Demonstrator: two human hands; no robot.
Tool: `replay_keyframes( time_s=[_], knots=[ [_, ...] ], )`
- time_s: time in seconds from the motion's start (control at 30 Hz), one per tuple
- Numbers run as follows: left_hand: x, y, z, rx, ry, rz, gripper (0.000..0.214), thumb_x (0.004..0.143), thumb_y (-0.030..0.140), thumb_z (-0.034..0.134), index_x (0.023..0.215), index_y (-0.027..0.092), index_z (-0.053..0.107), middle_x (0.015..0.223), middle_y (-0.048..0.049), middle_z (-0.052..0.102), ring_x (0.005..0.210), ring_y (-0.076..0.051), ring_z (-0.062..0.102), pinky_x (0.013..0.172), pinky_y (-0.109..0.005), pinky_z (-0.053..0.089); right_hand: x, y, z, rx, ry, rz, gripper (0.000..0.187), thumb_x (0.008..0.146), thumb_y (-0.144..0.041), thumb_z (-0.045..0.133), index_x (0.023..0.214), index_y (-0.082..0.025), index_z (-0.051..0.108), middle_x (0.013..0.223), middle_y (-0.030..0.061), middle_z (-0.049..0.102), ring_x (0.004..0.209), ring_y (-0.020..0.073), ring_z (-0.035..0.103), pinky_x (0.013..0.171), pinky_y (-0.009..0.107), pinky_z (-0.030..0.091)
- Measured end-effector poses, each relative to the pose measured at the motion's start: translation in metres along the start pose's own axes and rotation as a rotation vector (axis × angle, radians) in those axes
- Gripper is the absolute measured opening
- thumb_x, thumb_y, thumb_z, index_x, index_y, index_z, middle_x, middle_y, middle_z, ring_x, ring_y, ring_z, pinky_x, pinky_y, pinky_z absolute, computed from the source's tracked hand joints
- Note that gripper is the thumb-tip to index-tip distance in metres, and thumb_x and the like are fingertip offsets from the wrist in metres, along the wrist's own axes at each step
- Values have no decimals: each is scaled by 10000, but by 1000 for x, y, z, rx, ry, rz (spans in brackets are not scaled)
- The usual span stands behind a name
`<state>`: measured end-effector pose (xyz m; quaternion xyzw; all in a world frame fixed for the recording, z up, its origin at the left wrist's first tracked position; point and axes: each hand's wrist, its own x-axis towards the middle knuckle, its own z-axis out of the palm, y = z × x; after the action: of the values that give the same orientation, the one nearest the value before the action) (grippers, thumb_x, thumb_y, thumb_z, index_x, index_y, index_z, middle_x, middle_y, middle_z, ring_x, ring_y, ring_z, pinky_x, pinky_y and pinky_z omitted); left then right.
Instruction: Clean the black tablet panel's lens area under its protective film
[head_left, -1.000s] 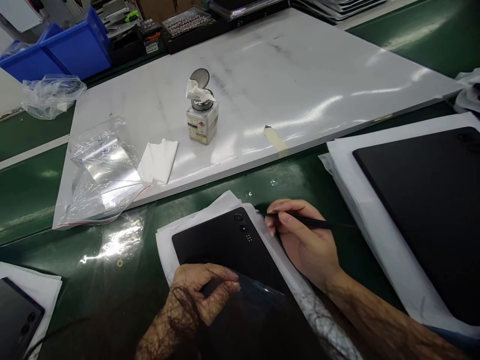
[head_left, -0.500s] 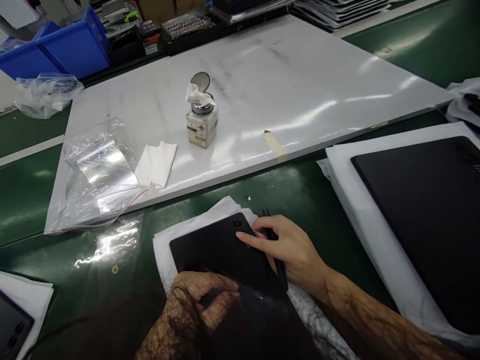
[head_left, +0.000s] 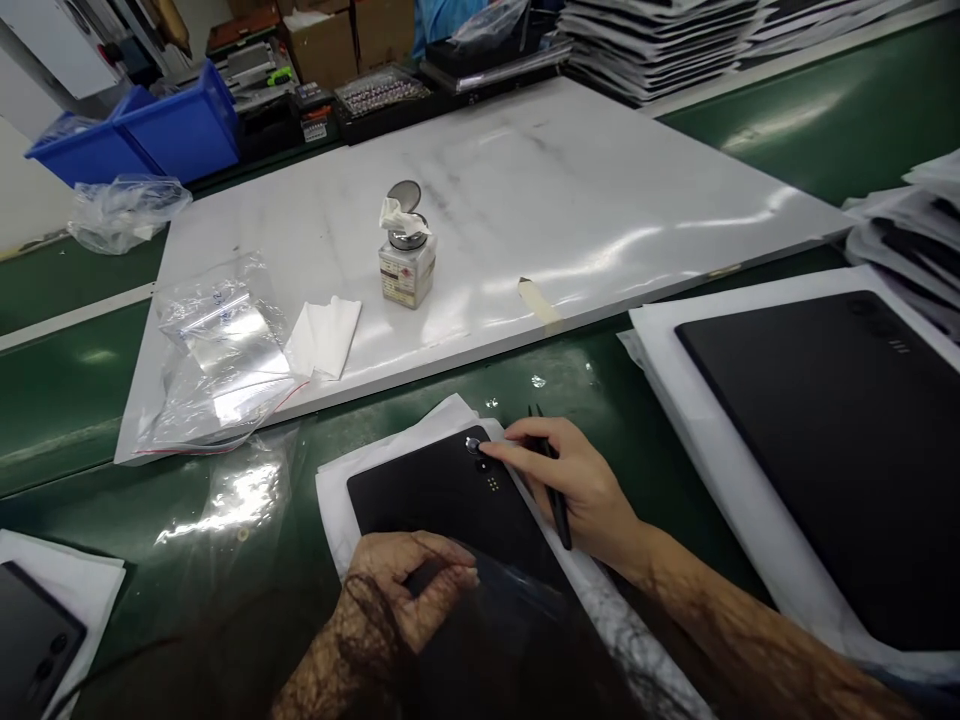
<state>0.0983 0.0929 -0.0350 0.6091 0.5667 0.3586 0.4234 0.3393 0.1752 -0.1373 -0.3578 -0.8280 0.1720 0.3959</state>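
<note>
tablet, black, lies back side up right under the two hands, its upper edge turned away from the person. it rests on white sheets that stick out past its edges on the green bench.

the right hand is curled closed around dark tweezers, tucked under the fingers; their tips poke out beyond the knuckles, slightly apart with nothing between them. that hand's thumb reaches over the tablet's corner, its tip at the edge of a shiny round lens. just below the thumb sit a smaller dark circle and a small cluster of gold dots.

the left hand is lower down over the tablet, thumb and forefinger pinched together on a clear film, which stretches from the pinch toward the right. i can't make out where the film ends, since dark strands hang across the near side.

beyond both hands is a white board bearing a bottle with its lid up, a folded tissue and a plastic bag. right of the right hand, a bigger tablet lies on more white sheets.
</note>
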Motion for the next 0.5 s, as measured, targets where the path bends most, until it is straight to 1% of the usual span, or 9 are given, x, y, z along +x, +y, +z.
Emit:
replay_keyframes(
  time_s=[0.03,0.1,0.17,0.23,0.3,0.37,0.43,0.5],
  knots=[
    [0,0,0,9,-17,-21,88,707,229,685,746,296,726,686,52,789,560,-148,740,558,-134,586,2,1,2,2,7,-70,449,1159,-156,564,1402,-371,874,1199,88,826,987,264,796,850,428,690],
    [0,1,0,16,-38,-52,75,714,257,672,751,282,733,664,35,789,498,-145,726,532,-144,583,7,4,6,-12,23,-186,473,1147,-113,576,1436,-363,855,1171,82,805,953,243,767,839,405,658],
    [0,2,1,6,-34,-66,78,718,271,663,754,274,732,641,26,787,444,-141,708,488,-148,576,16,5,8,-32,30,-232,469,1135,-84,592,1412,-353,857,1113,61,780,925,227,742,835,388,625],
    [0,2,1,-8,-33,-70,77,719,273,662,755,269,730,638,23,787,455,-146,712,488,-153,575,25,6,9,-43,39,-250,448,1120,-61,608,1346,-340,876,1068,48,762,902,218,727,810,371,595],
    [0,2,0,-20,-37,-71,73,714,268,666,749,265,730,656,21,787,518,-158,726,521,-157,576,34,5,9,-38,23,-244,429,1106,-49,624,1278,-334,894,1053,47,766,891,216,726,787,363,583],
    [0,1,0,-59,-55,-92,79,716,268,665,757,255,732,684,14,786,559,-165,729,530,-161,567,40,3,7,-32,-12,-217,411,1104,-60,633,1236,-338,906,1080,61,793,906,228,740,793,378,599],
    [0,0,-1,-107,-79,-119,97,725,277,657,774,236,730,692,0,780,558,-170,721,517,-172,555,46,0,5,-40,-23,-138,405,1120,-86,613,1199,-354,907,1120,74,821,940,248,763,826,415,632],
    [0,0,-2,-148,-96,-133,111,726,286,658,774,215,728,683,-17,775,557,-179,714,505,-185,543,54,-3,4,-57,-7,-48,420,1135,-105,565,1199,-358,895,1125,81,834,969,272,782,863,458,663]
  ],
)
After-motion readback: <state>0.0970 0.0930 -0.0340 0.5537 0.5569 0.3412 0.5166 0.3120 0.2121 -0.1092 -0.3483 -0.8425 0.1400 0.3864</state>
